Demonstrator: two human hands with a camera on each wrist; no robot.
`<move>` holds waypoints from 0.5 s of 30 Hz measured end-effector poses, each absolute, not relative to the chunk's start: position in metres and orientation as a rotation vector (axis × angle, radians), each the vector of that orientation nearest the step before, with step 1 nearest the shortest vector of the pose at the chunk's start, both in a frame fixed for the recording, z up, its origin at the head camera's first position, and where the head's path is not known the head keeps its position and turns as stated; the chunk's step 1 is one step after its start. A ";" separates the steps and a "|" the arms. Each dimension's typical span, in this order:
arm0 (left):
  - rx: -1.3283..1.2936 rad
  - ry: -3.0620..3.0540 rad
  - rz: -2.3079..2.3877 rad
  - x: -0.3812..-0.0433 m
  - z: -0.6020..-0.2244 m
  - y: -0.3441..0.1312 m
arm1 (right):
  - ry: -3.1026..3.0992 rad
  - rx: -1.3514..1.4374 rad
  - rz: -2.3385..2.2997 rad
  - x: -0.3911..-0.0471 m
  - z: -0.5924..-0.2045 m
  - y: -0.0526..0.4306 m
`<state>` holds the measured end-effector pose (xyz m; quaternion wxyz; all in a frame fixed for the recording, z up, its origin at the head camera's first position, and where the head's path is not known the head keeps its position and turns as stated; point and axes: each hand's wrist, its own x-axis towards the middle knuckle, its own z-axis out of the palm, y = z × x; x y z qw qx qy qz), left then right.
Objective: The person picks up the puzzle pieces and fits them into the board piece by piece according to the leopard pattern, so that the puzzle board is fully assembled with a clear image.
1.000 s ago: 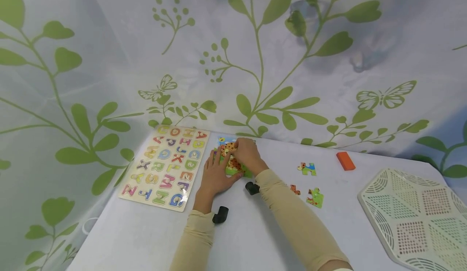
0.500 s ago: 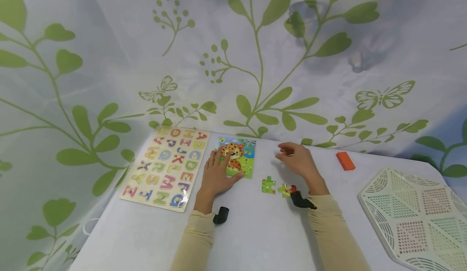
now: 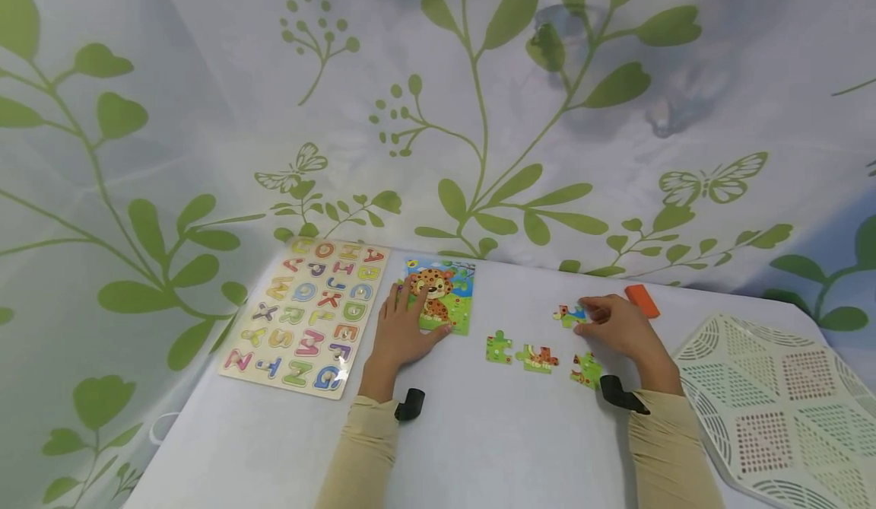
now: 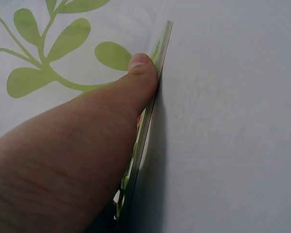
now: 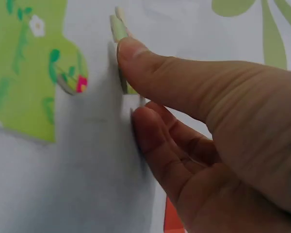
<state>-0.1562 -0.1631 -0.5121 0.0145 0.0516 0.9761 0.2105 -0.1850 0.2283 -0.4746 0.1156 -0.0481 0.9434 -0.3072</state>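
My left hand (image 3: 404, 334) lies with spread fingers on the leopard puzzle (image 3: 460, 313), covering its left part. In the left wrist view my thumb (image 4: 141, 65) rests on the puzzle near its edge. Farther right, my right hand (image 3: 619, 330) pinches a small jigsaw piece (image 3: 568, 316) with blue, orange and green on it. The right wrist view has the thumb at that piece's edge (image 5: 119, 29), with the curled fingers close below. Between the hands lie a green jigsaw piece (image 3: 499, 348) and a green-and-orange one (image 3: 539, 358); another green piece (image 3: 585, 370) sits below the right hand.
To the left lies a wooden alphabet board (image 3: 311, 319) with coloured letters. An orange block (image 3: 641, 301) is just behind the right hand. A white perforated plastic panel (image 3: 773, 402) takes up the right side. Patterned cloth (image 3: 506, 98) rises along the table's back edge.
My right hand has left the leopard puzzle and moved right to the blue-and-orange piece, uncovering the puzzle and the pieces between. My left hand has stayed on the puzzle.
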 end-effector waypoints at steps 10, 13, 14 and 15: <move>0.163 3.042 0.647 -0.157 -0.513 -0.164 | 2.805 -0.122 -0.921 -0.185 -0.479 0.224; 0.166 3.044 0.659 -0.156 -0.513 -0.164 | 2.814 -0.103 -0.955 -0.186 -0.479 0.223; 0.167 3.046 0.662 -0.156 -0.513 -0.163 | 2.822 -0.099 -0.966 -0.186 -0.479 0.222; 0.169 3.045 0.671 -0.156 -0.512 -0.163 | 2.828 -0.102 -0.981 -0.186 -0.479 0.221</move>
